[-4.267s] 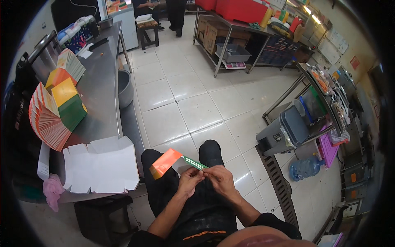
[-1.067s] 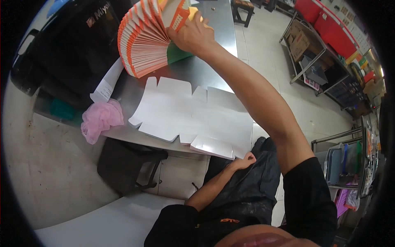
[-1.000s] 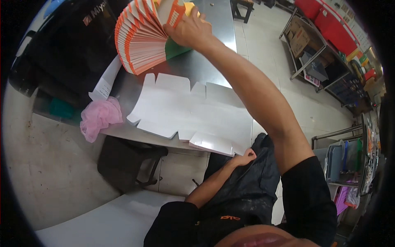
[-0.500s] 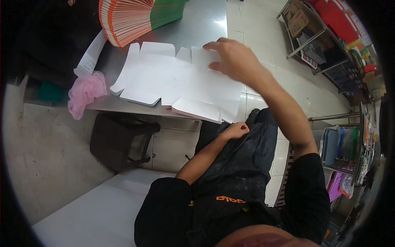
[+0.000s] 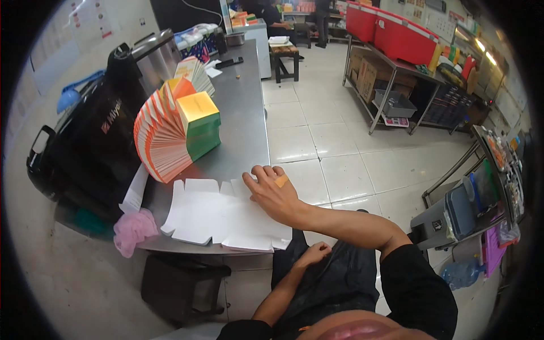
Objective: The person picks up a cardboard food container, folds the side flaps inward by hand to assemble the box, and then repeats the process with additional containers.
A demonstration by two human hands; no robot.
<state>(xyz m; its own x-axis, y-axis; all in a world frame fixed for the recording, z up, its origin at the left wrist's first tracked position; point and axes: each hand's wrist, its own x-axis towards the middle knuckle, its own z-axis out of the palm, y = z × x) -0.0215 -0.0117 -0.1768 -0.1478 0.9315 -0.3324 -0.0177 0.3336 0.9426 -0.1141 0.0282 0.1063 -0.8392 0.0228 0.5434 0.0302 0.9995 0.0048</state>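
Observation:
Flat white cardboard box blanks [image 5: 215, 218] lie in a stack at the near end of the steel table [image 5: 243, 107], with cut flaps around their edges. Over their far right corner is my right hand [image 5: 275, 192], fingers apart and slightly bent, an orange adhesive bandage on its back. Its fingertips are at the cardboard's edge; no grip on it shows. Low in front of my dark apron, my left hand [image 5: 314, 254] is loosely curled, and nothing shows in it. Beyond the blanks stands a fanned row of folded orange, white and green cartons [image 5: 164, 133].
A pink cloth [image 5: 136, 229] hangs at the table's left corner beside a black container [image 5: 90, 136]. Below is a dark stool [image 5: 178, 289]. Across the tiled floor, red coolers [image 5: 396, 37] top a metal rack. A grey bin [image 5: 453, 212] stands to the right. People are far back.
The view has tipped up, showing more of the room and putting the table lower in the picture. My right hand stays by the blanks' far right corner, its back turned more to view.

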